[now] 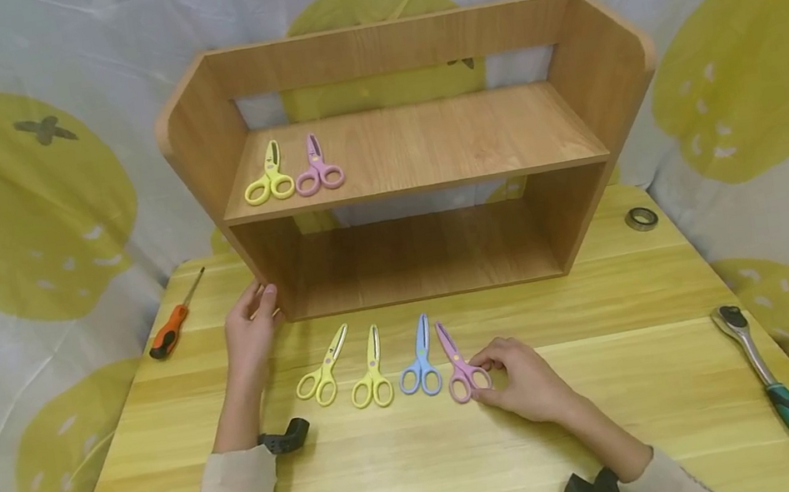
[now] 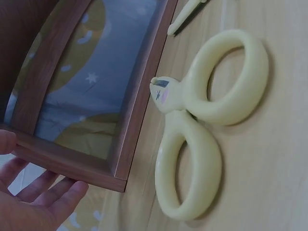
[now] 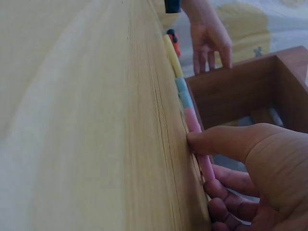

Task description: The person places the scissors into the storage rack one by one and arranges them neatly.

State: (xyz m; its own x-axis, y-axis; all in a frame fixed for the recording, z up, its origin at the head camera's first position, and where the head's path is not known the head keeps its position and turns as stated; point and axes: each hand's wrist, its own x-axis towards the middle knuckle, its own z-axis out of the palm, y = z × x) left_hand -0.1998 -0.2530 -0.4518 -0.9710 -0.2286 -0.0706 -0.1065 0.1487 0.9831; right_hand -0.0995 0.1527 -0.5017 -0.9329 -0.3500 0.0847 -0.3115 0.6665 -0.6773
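Four small scissors lie in a row on the wooden table (image 1: pixel 615 417): yellow-green (image 1: pixel 323 369), yellow (image 1: pixel 373 371), blue (image 1: pixel 421 360) and pink scissors (image 1: pixel 459 367). My right hand (image 1: pixel 492 377) pinches the pink scissors' handle, thumb on top and fingers curled beneath, as the right wrist view shows on the pink scissors (image 3: pixel 195 125). My left hand (image 1: pixel 260 300) rests with straight fingers against the lower left corner of the wooden shelf (image 1: pixel 200 155). In the left wrist view, the left hand (image 2: pixel 33 197) sits beside the shelf corner (image 2: pixel 120 168), with the yellow-green scissors' handles (image 2: pixel 202 125) close by.
Yellow scissors (image 1: pixel 269 181) and purple scissors (image 1: pixel 317 171) lie on the shelf's upper board. An orange screwdriver (image 1: pixel 171 328) lies at the table's left edge, a ratchet wrench (image 1: pixel 769 378) at the right edge, and a dark ring (image 1: pixel 640 218) at the back right.
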